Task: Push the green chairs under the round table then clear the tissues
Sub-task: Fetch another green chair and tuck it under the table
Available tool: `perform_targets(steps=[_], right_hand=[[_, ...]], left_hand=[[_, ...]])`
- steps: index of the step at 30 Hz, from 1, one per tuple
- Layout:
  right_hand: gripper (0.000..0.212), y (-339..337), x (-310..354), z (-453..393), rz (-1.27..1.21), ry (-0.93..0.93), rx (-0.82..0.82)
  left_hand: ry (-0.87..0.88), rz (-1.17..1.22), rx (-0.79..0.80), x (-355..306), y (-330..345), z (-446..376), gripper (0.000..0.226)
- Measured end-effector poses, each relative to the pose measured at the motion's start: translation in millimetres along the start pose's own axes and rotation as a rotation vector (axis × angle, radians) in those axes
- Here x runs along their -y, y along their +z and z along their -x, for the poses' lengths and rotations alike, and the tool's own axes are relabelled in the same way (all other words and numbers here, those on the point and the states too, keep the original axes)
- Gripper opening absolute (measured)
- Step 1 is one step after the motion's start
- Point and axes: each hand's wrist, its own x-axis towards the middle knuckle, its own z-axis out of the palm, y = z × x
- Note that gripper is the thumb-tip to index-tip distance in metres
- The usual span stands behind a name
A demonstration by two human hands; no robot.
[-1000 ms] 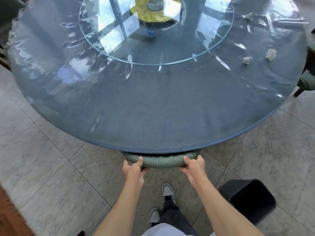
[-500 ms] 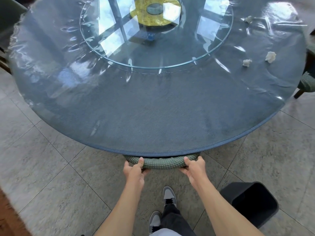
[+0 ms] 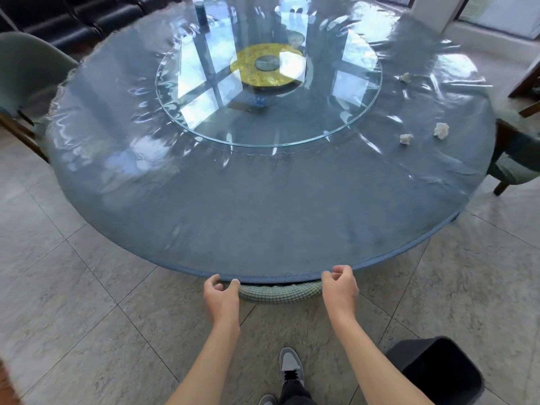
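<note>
The round table (image 3: 263, 229), under blue cloth and clear plastic, fills the view. A green woven chair (image 3: 277, 293) is tucked under its near edge, with only the top of the backrest showing. My left hand (image 3: 221, 293) hovers at the backrest's left end and my right hand (image 3: 340, 285) at its right end. Both have loosely curled fingers and hold nothing. Three crumpled white tissues lie on the table's right side: the far tissue (image 3: 405, 77), the small tissue (image 3: 406, 138) and the larger tissue (image 3: 441, 130).
A glass turntable (image 3: 268, 92) sits at the table's centre. Another green chair (image 3: 517, 159) stands at the right edge, partly under the table, and a third green chair (image 3: 26, 68) at the far left. A black bin (image 3: 438, 372) stands on the tiled floor by my right leg.
Both hands gripped the chair's backrest before; now they have let go and sit just off its ends. My view has tilted up, showing more of the table and room.
</note>
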Motion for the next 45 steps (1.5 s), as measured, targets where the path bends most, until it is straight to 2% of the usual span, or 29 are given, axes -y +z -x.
perform_targets(steps=[5, 9, 14, 22, 29, 35, 45], right_hand=[[0.038, -4.3, 50.7, 8.1, 0.113, -0.336, 0.081], [0.044, -13.2, 97.7, 16.3, 0.164, -0.567, 0.055], [0.045, -31.7, 160.9, 29.9, 0.154, -0.857, -0.014], [0.052, -55.4, 239.9, 47.0, 0.211, -1.084, -0.089], [0.055, -57.8, 266.1, 49.6, 0.224, -1.155, -0.068], [0.054, -38.5, 271.9, 48.3, 0.214, -1.192, -0.008], [0.054, 64.2, 296.4, 88.8, 0.218, -1.284, 0.238]], left_hand=[[0.309, -0.147, 0.062, -44.7, -5.5, 13.3, 0.040], [0.592, -0.231, 0.067, -89.6, -13.7, 28.1, 0.044], [0.938, -0.358, -0.012, -146.6, -32.3, 45.8, 0.050], [1.230, -0.559, -0.140, -227.7, -54.0, 81.8, 0.059], [1.268, -0.552, -0.235, -250.1, -61.5, 92.7, 0.058], [1.178, -0.505, -0.256, -239.4, -70.1, 84.1, 0.059], [0.963, -0.504, -0.392, -221.0, -145.6, 32.6, 0.056]])
